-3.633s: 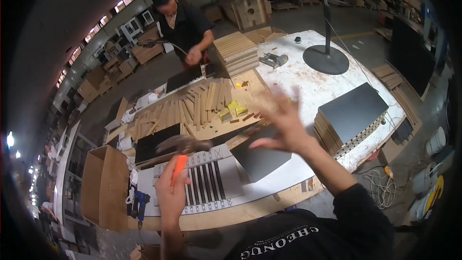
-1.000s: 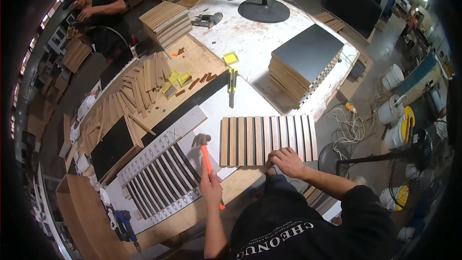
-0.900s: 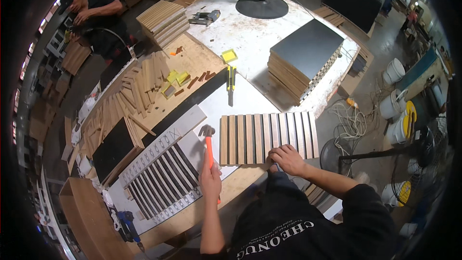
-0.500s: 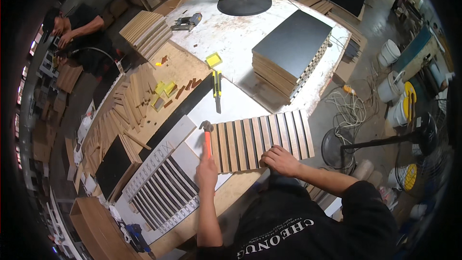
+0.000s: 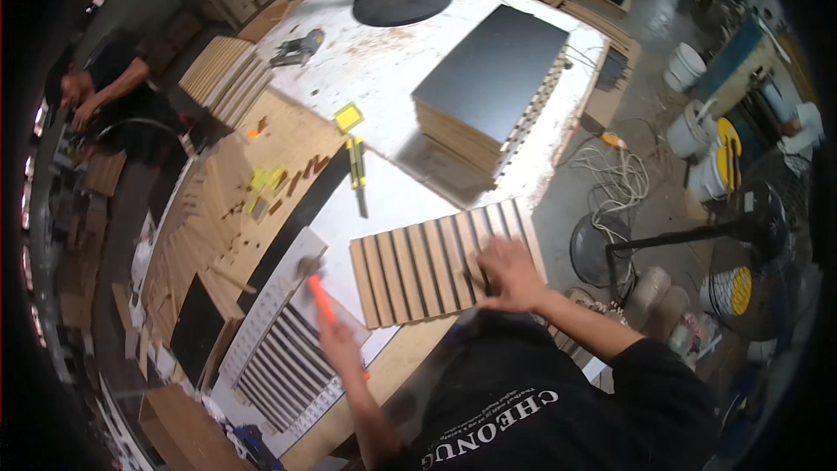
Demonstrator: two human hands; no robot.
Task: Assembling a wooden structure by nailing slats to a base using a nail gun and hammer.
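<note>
A person stands at a white workbench [image 5: 384, 78], seen from above. The right hand [image 5: 508, 276] lies flat, fingers spread, on the near right part of 1 slatted wooden panel with dark grooves [image 5: 418, 266]. I count about 9 slats. They run away from the person, while the panel's long axis runs left to right, so it stretches from the right hand toward the left hand.

The left hand [image 5: 338, 344] is closed around the orange handle of 1 hammer [image 5: 316, 288]. The hammer's head, blurred, sits just beside the panel's left end, above 1 white slotted jig board [image 5: 283, 344] that lies under and to the left of that hand. So the left hand is nearer the panel's left edge, and the right hand is already on it.

Beyond both hands lie 1 yellow-handled screwdriver [image 5: 356, 166] and 1 stack of panels with a dark grey top [image 5: 490, 87], well apart from the hands. 1 other person's arm [image 5: 113, 87] shows far left.
</note>
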